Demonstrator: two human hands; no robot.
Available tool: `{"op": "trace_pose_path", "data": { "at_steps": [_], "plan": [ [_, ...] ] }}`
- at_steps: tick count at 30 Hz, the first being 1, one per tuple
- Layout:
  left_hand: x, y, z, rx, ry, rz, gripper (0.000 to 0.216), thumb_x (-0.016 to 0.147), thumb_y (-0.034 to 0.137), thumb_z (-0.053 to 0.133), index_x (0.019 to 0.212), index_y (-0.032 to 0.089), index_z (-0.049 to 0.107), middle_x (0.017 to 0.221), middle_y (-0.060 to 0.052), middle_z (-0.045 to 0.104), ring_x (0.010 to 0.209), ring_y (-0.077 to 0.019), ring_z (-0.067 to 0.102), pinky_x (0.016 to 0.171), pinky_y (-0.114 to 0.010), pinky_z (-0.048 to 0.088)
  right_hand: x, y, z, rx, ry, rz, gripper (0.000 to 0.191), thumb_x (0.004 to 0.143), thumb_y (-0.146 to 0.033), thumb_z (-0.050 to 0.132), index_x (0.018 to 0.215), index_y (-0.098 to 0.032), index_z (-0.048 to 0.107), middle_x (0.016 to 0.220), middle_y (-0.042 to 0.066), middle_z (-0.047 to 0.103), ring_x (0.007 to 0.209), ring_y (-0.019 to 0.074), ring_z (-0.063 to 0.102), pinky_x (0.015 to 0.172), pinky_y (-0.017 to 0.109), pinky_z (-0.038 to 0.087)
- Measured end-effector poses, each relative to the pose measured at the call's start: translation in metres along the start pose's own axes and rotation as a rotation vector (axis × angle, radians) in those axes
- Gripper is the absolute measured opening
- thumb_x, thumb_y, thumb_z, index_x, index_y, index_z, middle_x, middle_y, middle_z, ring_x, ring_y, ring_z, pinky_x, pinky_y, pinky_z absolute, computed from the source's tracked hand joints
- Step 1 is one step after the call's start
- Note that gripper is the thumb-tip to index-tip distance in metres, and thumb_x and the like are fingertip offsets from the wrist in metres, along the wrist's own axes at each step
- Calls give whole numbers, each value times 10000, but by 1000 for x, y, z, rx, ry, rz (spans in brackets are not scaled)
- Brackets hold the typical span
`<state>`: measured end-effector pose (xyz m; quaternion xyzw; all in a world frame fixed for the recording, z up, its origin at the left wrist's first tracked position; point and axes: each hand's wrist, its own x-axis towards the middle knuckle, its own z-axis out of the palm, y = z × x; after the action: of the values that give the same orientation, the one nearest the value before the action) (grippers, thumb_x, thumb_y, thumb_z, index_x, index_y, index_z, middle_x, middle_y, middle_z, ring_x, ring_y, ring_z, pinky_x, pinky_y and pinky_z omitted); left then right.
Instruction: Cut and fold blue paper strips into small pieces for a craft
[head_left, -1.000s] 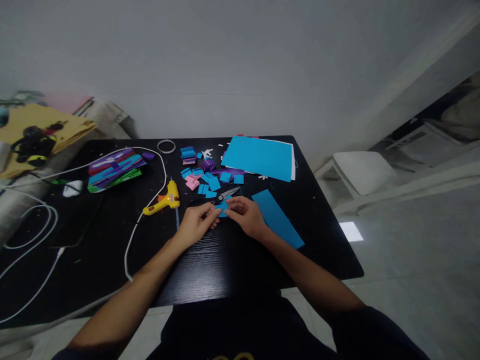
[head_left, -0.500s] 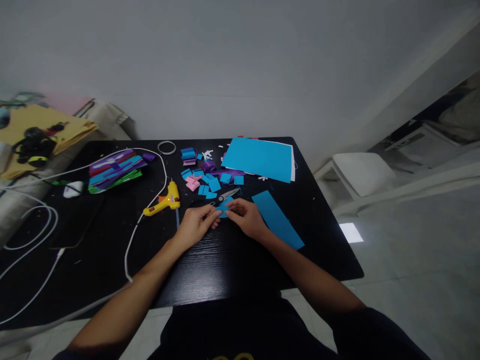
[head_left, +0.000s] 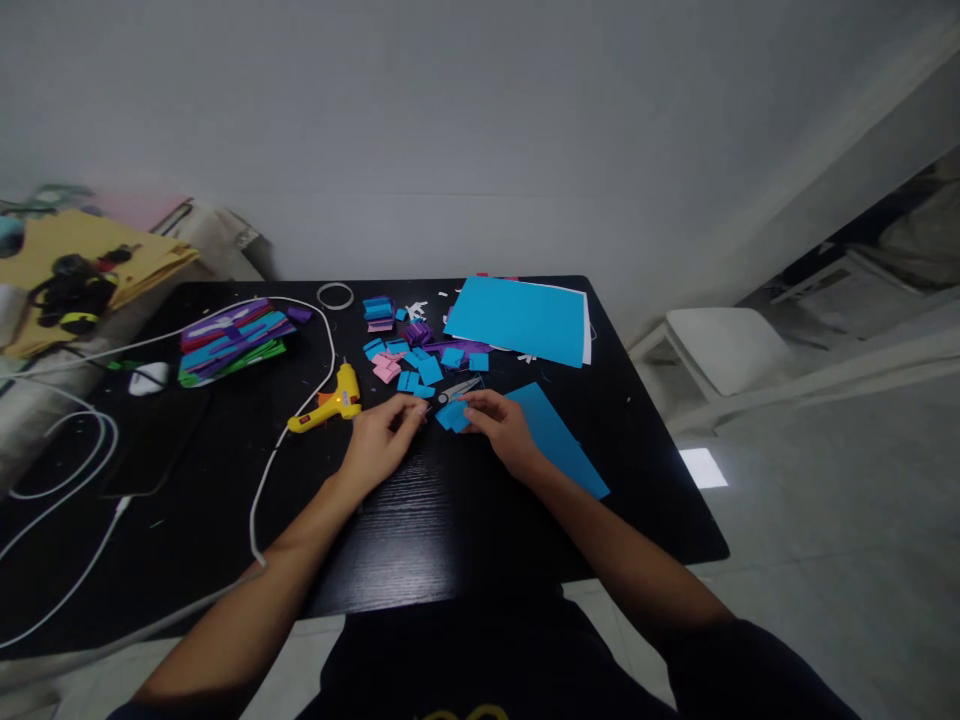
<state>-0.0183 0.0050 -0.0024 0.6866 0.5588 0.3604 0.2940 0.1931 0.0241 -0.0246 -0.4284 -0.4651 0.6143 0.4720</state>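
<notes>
My right hand [head_left: 504,428] pinches a small blue paper piece [head_left: 454,415] between thumb and fingers, just above the black table. My left hand [head_left: 381,438] is to the left of it, thumb and fingertips pressed together. Whatever those fingertips hold, if anything, is too small or hidden to make out. Scissors [head_left: 459,389] lie right behind the paper piece, blades pointing right and away; their handles are mostly hidden near my left fingers. Beyond them are cut blue squares [head_left: 430,371] and folded pink pieces [head_left: 386,368]. A blue paper strip [head_left: 562,440] rests partly beneath my right hand.
A yellow glue gun [head_left: 328,405] lies left of my left hand, near a white cable [head_left: 260,490]. Large blue sheets [head_left: 517,318] sit at the back right. Coloured paper strips [head_left: 236,340] and a phone [head_left: 154,445] are on the left. A white stool [head_left: 727,350] stands beyond the right edge.
My left hand has let go of the blue paper piece and drawn back slightly left. The right hand keeps the piece, which now shows more fully.
</notes>
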Motion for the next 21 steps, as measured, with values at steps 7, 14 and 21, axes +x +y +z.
{"op": "trace_pose_path", "data": {
  "at_steps": [7, 14, 21],
  "plan": [
    [14, -14, -25, 297, 168, -64, 175, 892, 239, 539, 993, 182, 670, 951, -68, 734, 858, -236, 682, 814, -346, 520, 0, -1, -2, 38, -10, 12, 344, 802, -402, 768, 1105, -251, 706, 957, 21, 686, 814, 167, 675, 675, 339, 669],
    [20, -35, -57, 875, 219, -350, 386, 871, 240, 576, 1212, 64, 617, 1168, -276, 640, 1109, -445, 612, 902, -553, 496, 3, 3, -2, 55, 34, 30, 291, 685, -392, 855, 860, -215, 704, 903, 26, 732, 766, 178, 682, 713, 363, 643],
    [18, -49, -71, 953, -16, -469, 436, 829, 283, 579, 1231, 124, 635, 1277, -258, 587, 1137, -448, 587, 903, -533, 490, 1, -3, -4, 85, 51, 83, 254, 650, -273, 861, 866, -231, 735, 809, -4, 739, 748, 181, 695, 868, 406, 569]
  ]
}}
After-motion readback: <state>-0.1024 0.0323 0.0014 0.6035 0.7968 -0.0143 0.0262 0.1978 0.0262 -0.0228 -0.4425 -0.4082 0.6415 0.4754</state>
